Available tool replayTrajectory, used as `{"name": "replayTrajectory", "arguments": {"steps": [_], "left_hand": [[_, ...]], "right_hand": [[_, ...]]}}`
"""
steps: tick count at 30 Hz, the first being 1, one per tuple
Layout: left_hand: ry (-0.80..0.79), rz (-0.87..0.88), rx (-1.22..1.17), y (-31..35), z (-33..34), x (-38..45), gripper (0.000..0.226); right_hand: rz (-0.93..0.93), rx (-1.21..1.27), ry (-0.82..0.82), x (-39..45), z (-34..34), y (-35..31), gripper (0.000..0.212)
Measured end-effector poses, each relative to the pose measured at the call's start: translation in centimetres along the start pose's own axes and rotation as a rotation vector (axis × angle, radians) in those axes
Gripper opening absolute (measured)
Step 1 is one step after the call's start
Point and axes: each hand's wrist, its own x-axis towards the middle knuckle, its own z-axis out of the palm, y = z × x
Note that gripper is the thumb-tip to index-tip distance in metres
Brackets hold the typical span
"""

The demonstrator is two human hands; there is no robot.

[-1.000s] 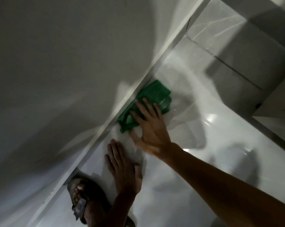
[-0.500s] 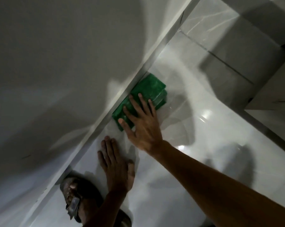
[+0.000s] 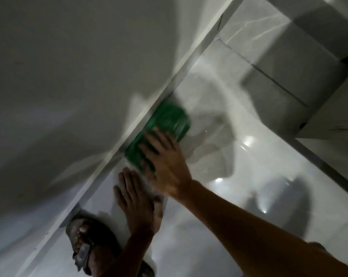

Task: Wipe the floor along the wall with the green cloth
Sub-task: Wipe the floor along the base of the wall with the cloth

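Observation:
The green cloth (image 3: 169, 122) lies folded on the glossy white floor (image 3: 219, 206), its long edge against the baseboard (image 3: 101, 176) of the grey wall (image 3: 69, 76). My right hand (image 3: 167, 166) presses flat on the near half of the cloth with its fingers spread; both are motion-blurred. My left hand (image 3: 137, 200) rests palm-down on the floor just behind the cloth, close to the baseboard, holding nothing.
My foot in a dark sandal (image 3: 83, 244) stands beside the baseboard at the lower left. A marble-patterned step or cabinet base (image 3: 288, 62) rises at the upper right, and a dark strip (image 3: 318, 162) runs along its foot. Bright reflections dot the floor.
My right hand has slid the cloth back along the baseboard toward my left hand. The left hand and the foot have stayed in place.

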Motion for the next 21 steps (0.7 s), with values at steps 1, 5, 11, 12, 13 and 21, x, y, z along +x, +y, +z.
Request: {"name": "replayTrajectory", "arguments": {"steps": [1, 5, 11, 12, 13, 21], "left_hand": [[0.006, 0.001, 0.015, 0.1, 0.1, -0.1, 0.099], [0.061, 0.016, -0.039, -0.8, 0.4, -0.3, 0.103], [0.079, 0.045, -0.058, -1.0, 0.2, -0.3, 0.106], [0.074, 0.036, -0.061, -1.1, 0.2, -0.2, 0.106], [0.071, 0.031, -0.06, -1.1, 0.3, -0.2, 0.106], [0.123, -0.05, -0.039, -2.4, 1.0, 0.4, 0.118]], "right_hand": [[-0.113, -0.039, -0.08, -0.9, 0.4, 0.1, 0.048], [-0.202, -0.11, -0.081, 0.2, -0.3, 3.3, 0.044], [0.273, -0.048, 0.29, 4.4, -2.3, 4.7, 0.039], [0.333, 0.016, 0.327, 4.8, -1.9, 3.5, 0.037], [0.358, 0.066, 0.34, 4.7, -1.3, 2.5, 0.037], [-0.071, -0.153, 0.079, 0.8, -0.5, 5.4, 0.063]]}}
